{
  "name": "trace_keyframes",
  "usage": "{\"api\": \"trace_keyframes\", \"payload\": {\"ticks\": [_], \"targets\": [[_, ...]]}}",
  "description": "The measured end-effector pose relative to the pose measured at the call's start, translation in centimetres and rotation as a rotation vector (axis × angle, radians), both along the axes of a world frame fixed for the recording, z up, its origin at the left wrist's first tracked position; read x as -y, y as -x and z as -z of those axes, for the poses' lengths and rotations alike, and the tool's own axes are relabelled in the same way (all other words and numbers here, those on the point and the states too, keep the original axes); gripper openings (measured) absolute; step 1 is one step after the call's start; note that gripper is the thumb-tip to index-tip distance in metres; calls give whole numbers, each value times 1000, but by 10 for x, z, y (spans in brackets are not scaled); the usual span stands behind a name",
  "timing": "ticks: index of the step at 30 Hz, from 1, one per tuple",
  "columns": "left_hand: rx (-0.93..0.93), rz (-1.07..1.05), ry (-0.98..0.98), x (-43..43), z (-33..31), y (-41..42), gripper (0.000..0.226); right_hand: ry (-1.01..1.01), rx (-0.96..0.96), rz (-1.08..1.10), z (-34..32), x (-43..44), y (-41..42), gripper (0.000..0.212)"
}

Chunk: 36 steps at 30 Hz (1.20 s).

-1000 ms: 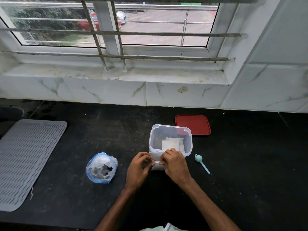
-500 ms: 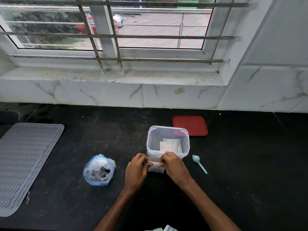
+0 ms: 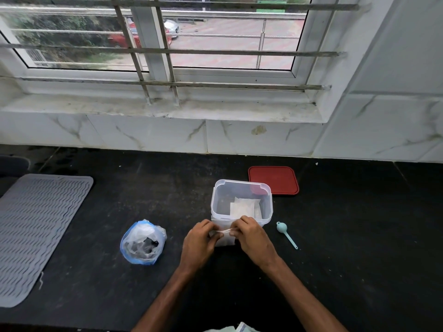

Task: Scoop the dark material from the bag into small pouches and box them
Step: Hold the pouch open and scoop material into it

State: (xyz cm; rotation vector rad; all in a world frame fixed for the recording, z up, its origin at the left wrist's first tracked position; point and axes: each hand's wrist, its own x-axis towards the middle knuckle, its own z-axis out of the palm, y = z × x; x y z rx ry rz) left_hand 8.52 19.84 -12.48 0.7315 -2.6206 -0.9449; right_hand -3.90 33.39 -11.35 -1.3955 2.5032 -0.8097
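**Two hands pinch one small see-through plastic pouch (image 3: 224,240) by its top, right in front of the box.**
The left hand (image 3: 200,240) and the right hand (image 3: 251,238) have their fingers (image 3: 239,222) curled tight on the pouch's top edge, and it stands on the black bench (image 3: 359,236) between them. I think they are pressing it closed, but I cannot see what is in it. Just behind the fingers is the tall clear plastic box (image 3: 215,207), open, with a few flat white pouches (image 3: 244,208) inside, so part of the job looks done. The little teal scoop (image 3: 286,234) lies to the right of the fingers. The square red lid (image 3: 273,180) is off, behind the box. Left of the fingers, the blue and clear bag (image 3: 142,243) has dark stuff in it, so I think more pouches need filling.
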Motion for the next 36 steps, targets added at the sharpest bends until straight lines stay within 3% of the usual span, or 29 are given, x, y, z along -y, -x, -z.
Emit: {"api": "trace_keyframes", "payload": {"ticks": [7,12,15,21,28,36], "targets": [[27,-33,111,-3,3,4,19,-68,-26,175,-1,-5,-4,9],[-35,-149,-159,5,6,0,18,-44,16,248,-5,-3,-1,13],[-58,-142,-231,13,7,-1,11,-35,11,228,-6,0,-1,13],[-36,-219,-52,13,6,8,7,-40,-56,166,-8,6,-5,16],[-64,-214,-241,18,7,19,8,-49,-65,162,-13,10,0,16],[-73,-93,-252,12,2,20,9,-43,-102,118,-13,18,-4,15]]}}
